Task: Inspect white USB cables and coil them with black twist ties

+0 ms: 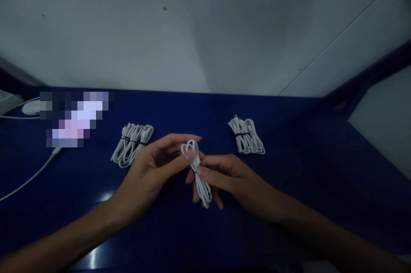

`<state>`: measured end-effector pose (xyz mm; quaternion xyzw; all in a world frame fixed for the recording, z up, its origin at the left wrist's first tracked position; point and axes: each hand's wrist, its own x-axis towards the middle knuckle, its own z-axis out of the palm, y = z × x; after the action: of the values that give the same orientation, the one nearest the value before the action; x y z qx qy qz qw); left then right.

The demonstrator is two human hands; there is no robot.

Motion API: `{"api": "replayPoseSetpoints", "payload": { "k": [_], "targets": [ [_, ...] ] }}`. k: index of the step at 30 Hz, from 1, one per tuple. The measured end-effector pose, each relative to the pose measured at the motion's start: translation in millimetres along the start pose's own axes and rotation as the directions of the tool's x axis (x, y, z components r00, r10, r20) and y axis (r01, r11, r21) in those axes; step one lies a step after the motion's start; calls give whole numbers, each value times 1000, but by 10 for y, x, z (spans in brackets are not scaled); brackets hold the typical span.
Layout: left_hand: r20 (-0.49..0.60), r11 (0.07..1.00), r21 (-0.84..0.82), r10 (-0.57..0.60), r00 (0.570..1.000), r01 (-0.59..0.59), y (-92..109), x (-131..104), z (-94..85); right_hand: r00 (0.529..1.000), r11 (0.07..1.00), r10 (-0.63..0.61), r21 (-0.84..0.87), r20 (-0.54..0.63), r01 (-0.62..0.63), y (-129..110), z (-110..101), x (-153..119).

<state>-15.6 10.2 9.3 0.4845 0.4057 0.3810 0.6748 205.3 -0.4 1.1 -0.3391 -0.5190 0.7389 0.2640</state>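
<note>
A coiled white cable (202, 187), bound at its middle with a thin black tie, is held between both hands above the blue table (180, 112). My left hand (160, 161) pinches its upper loops, the thumb lying on top. My right hand (227, 174) grips the coil near the tie, thumb on top and fingers partly hidden underneath. Beyond my left hand lies a group of white coiled cables (131, 144) with black ties. A second group of tied white cables (246, 136) rests on the table to the right.
At the left is a blurred-out bright object (77, 121) with a white cord (32, 185) running from it. A white rounded item (30, 107) sits at the far left. A pale wall (128, 41) rises behind the table.
</note>
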Motion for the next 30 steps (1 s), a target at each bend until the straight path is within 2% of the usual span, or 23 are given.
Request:
{"api": "replayPoseSetpoints", "payload": {
  "k": [10, 18, 24, 26, 27, 28, 29, 30],
  "targets": [
    [51, 999, 25, 18, 999, -19, 24, -19, 23, 1000, 997, 12, 72, -4, -11, 34, -12, 5],
    [51, 998, 43, 43, 998, -45, 87, -34, 35, 998, 997, 38, 62, -40, -36, 15, -4, 2],
    [93, 1000, 26, 9, 996, -11, 81, -40, 45, 999, 1000, 16, 0, -46, -16, 41, 6, 2],
    [45, 998, 57, 21, 999, -24, 79, -33, 45, 997, 998, 14, -65, -75, -19, 34, 14, 0],
    [10, 997, 66, 30, 999, -31, 78, -28, 45, 992, 989, -14, -145, -125, -5, 18, 22, -12],
    [-20, 997, 68, 37, 999, -36, 77, -23, 43, 976, 964, -81, -264, -202, 25, -8, 34, -34],
    [-42, 998, 60, 38, 998, -36, 75, -19, 41, 934, 912, -197, -406, -298, 63, -43, 51, -69],
    [-52, 999, 40, 33, 998, -31, 70, -15, 38, 850, 841, -346, -533, -398, 93, -87, 70, -117]
  ]
}}
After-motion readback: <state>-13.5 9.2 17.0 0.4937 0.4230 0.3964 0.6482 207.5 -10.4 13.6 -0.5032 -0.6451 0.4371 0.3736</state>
